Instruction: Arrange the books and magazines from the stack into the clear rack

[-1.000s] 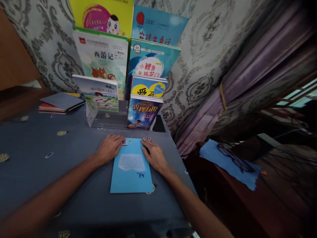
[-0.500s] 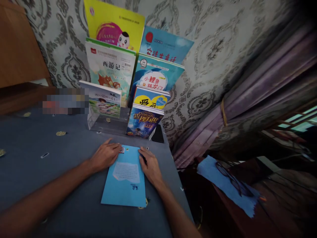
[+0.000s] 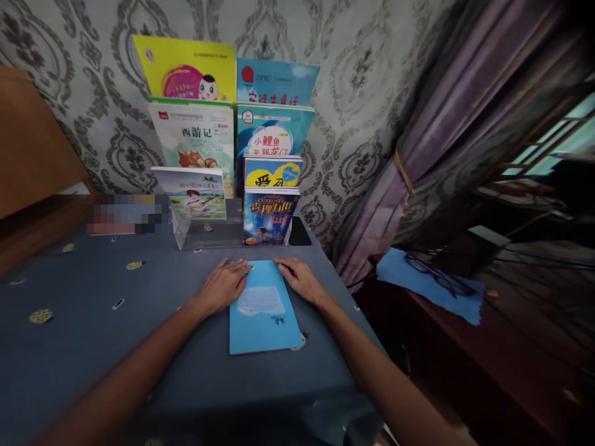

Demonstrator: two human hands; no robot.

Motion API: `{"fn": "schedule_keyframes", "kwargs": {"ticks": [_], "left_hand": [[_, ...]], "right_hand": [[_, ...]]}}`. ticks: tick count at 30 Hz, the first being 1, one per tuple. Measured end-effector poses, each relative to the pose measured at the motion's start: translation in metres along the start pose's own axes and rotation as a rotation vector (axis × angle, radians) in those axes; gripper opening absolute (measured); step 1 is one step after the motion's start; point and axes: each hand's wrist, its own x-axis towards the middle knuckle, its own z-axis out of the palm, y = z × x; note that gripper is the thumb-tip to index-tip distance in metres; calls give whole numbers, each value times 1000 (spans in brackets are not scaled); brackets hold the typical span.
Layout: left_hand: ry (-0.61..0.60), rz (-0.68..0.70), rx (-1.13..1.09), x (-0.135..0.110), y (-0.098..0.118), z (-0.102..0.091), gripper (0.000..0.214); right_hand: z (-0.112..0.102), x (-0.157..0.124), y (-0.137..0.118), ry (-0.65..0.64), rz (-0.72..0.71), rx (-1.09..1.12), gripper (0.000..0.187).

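Observation:
A thin light-blue book (image 3: 264,334) lies flat on the dark blue tablecloth, showing a pale text panel and a small dark logo. My left hand (image 3: 225,285) rests over its far left corner, fingers stretched out and covering part of the cover. On the far right corner, the fingertips of my right hand (image 3: 302,280) touch the book's edge, with the fingers extended. Just beyond the hands stands a clear stepped rack (image 3: 209,240) holding books in two columns. A blue comic-style book (image 3: 269,217) and a book with a guitar player (image 3: 198,198) are in front.
A black phone (image 3: 300,231) lies right of the rack. Behind are a patterned wall (image 3: 353,111) and a tied purple curtain (image 3: 385,204). Glasses (image 3: 439,275) lie on a blue cloth (image 3: 400,272) to the right. A wooden panel (image 3: 37,142) stands at left, near a blurred-out item (image 3: 125,214).
My view has turned and levelled, so the rack looks straighter and the book sits farther right in the picture. Both hands stay at the book's far corners, the left lying farther over it.

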Motion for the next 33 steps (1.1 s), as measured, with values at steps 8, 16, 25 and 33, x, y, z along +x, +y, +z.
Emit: {"fn": "schedule_keyframes", "kwargs": {"ticks": [8, 16, 25, 33], "left_hand": [[-15, 90, -14, 5, -3, 2, 43], [-72, 157, -6, 27, 14, 8, 43], [-86, 242, -26, 45, 21, 16, 43], [-162, 331, -88, 41, 23, 12, 51]], "right_hand": [[-2, 0, -5, 45, 34, 38, 39], [3, 0, 1, 82, 72, 96, 40], [3, 0, 3, 77, 69, 152, 41], [3, -3, -1, 35, 54, 39, 39]]}}
